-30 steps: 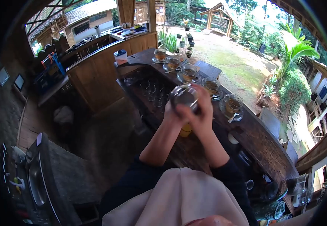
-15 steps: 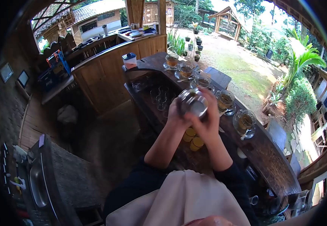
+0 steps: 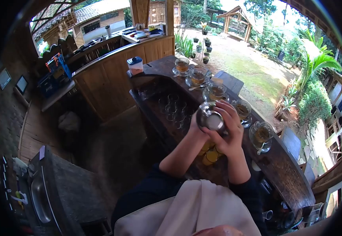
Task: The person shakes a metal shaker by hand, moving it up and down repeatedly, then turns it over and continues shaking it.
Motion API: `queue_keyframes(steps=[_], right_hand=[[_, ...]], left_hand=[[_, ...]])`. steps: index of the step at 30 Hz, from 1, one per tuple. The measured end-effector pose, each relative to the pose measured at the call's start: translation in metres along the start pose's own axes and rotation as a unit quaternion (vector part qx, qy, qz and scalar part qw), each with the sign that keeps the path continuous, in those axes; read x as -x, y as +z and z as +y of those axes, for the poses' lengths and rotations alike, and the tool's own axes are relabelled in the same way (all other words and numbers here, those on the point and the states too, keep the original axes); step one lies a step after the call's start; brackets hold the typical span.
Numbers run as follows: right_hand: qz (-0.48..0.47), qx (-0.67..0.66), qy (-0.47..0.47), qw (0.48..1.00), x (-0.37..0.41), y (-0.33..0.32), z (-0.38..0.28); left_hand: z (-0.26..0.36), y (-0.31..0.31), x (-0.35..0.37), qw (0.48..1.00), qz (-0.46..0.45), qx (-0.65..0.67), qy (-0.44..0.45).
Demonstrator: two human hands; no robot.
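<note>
1. I have a shiny metal cup (image 3: pixel 215 122) up over the dark wooden counter (image 3: pixel 283 169). It is tipped, with a round, flat end facing me. Call it the middle of my clock.
2. My right hand (image 3: pixel 233 131) curls round it at three o'clock, half closed, with thumb and fingers on it.
3. My left hand (image 3: pixel 195 124) holds it at eight o'clock, but most of those fingers are hidden.
4. So both my hands are busy with it now. I can't tell what is inside.
5. Yellow glasses (image 3: pixel 210 158) sit at six o'clock, under my arms. Clear glasses (image 3: pixel 171 111) stand at nine o'clock.
6. Tea cups (image 3: pixel 262 134) on saucers curve from eleven round to four o'clock.
</note>
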State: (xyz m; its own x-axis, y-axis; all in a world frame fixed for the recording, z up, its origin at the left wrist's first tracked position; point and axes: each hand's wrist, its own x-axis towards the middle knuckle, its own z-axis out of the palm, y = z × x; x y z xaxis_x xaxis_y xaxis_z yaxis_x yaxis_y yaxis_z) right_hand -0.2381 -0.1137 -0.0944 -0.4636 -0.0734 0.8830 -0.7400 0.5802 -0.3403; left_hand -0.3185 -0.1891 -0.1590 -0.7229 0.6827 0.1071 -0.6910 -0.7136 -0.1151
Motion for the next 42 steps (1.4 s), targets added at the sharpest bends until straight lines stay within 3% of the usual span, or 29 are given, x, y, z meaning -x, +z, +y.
queue_keyframes(steps=[4,6,7,9,10,11,12,13,14,16,17,19,21,22,24,25,27,28,29,30,31,33,34,36,38,39,40,41,42], right_hand=[[-0.105,0.114,-0.152,0.976,0.011,-0.033,-0.060],[0.127,0.091,-0.388,0.908,0.006,-0.008,-0.076],[0.130,0.091,-0.388,0.908,0.005,0.009,-0.072],[0.359,0.022,-0.469,0.806,0.009,0.037,-0.052],[0.183,-0.037,-0.345,0.920,0.020,0.006,-0.053],[-0.003,-0.095,-0.199,0.976,0.033,-0.024,-0.054],[0.010,0.037,-0.069,0.997,0.024,-0.024,-0.046],[-0.040,0.101,-0.179,0.978,0.012,-0.025,-0.022],[0.054,-0.006,-0.016,0.998,0.015,-0.008,-0.011],[0.166,-0.059,0.062,0.982,0.010,-0.005,-0.023],[0.167,-0.062,0.056,0.982,0.003,-0.016,-0.037],[-0.029,0.022,-0.145,0.989,0.001,-0.042,-0.079],[0.132,0.033,-0.379,0.915,0.019,-0.017,-0.085],[0.131,0.028,-0.382,0.914,0.016,0.007,-0.087],[0.510,-0.040,-0.387,0.768,0.008,0.047,-0.092],[0.203,-0.067,-0.388,0.896,0.025,-0.011,-0.086],[0.004,0.108,-0.163,0.981,0.029,-0.025,-0.055],[0.018,-0.042,-0.207,0.977,0.009,-0.017,-0.040],[0.060,-0.079,-0.048,0.994,0.005,-0.005,-0.044],[0.058,-0.080,-0.050,0.994,0.004,-0.009,-0.049],[0.049,-0.081,-0.071,0.993,0.001,-0.015,-0.057],[-0.012,-0.054,-0.194,0.979,0.005,-0.035,-0.078],[0.050,-0.064,-0.268,0.960,0.020,-0.032,-0.088],[0.111,-0.075,-0.341,0.931,0.023,-0.008,-0.102],[0.351,-0.130,-0.504,0.778,0.012,0.015,-0.104],[0.232,-0.095,-0.465,0.849,0.022,-0.004,-0.088],[0.135,-0.207,-0.165,0.955,0.044,-0.004,-0.095],[-0.094,-0.037,-0.218,0.971,0.034,-0.027,-0.048],[0.054,-0.089,-0.190,0.976,0.017,-0.008,-0.043]], left_hand=[[-0.003,0.049,0.024,0.970,-0.131,-0.114,-0.168],[-0.014,0.073,0.051,0.937,-0.259,-0.009,-0.233],[-0.008,0.056,0.043,0.919,-0.328,-0.189,-0.111],[-0.009,0.051,0.047,0.930,-0.293,-0.198,-0.102],[-0.010,0.046,0.049,0.940,-0.256,-0.205,-0.090],[0.002,0.026,0.036,0.961,-0.185,-0.152,-0.140],[0.012,0.022,0.016,0.956,-0.175,-0.144,-0.187],[0.004,0.019,0.015,0.976,-0.130,-0.143,-0.103],[-0.003,0.017,0.016,0.986,-0.086,-0.141,-0.020],[-0.018,0.036,0.031,0.993,-0.053,-0.104,-0.030],[-0.021,0.049,0.036,0.996,-0.020,-0.074,-0.042],[-0.011,0.057,0.053,0.986,-0.080,-0.115,-0.086],[-0.019,0.070,0.074,0.963,-0.204,-0.138,-0.110],[-0.030,0.075,0.087,0.952,-0.269,-0.121,-0.087],[-0.025,0.055,0.080,0.936,-0.307,-0.169,-0.038],[-0.017,0.046,0.071,0.947,-0.273,-0.148,-0.077],[-0.004,0.028,0.053,0.972,-0.145,-0.158,-0.091],[-0.006,0.022,0.051,0.943,-0.271,0.041,-0.188],[-0.013,0.030,0.054,0.993,-0.108,-0.028,-0.045],[-0.020,0.041,0.055,0.989,0.058,-0.095,0.099],[-0.017,0.044,0.058,0.989,0.054,-0.096,0.100],[-0.002,0.054,0.077,0.974,-0.169,-0.093,-0.120],[0.000,0.061,0.085,0.957,-0.199,-0.191,-0.090],[-0.036,0.084,0.120,0.945,-0.302,-0.088,-0.086],[-0.023,0.042,0.103,0.930,-0.352,-0.104,0.000],[-0.007,0.037,0.089,0.937,-0.324,-0.124,-0.047],[0.006,0.032,0.075,0.940,-0.295,-0.144,-0.095],[0.009,0.034,0.065,0.959,-0.194,-0.205,-0.035],[0.014,0.029,0.056,0.975,-0.115,-0.177,-0.064]])
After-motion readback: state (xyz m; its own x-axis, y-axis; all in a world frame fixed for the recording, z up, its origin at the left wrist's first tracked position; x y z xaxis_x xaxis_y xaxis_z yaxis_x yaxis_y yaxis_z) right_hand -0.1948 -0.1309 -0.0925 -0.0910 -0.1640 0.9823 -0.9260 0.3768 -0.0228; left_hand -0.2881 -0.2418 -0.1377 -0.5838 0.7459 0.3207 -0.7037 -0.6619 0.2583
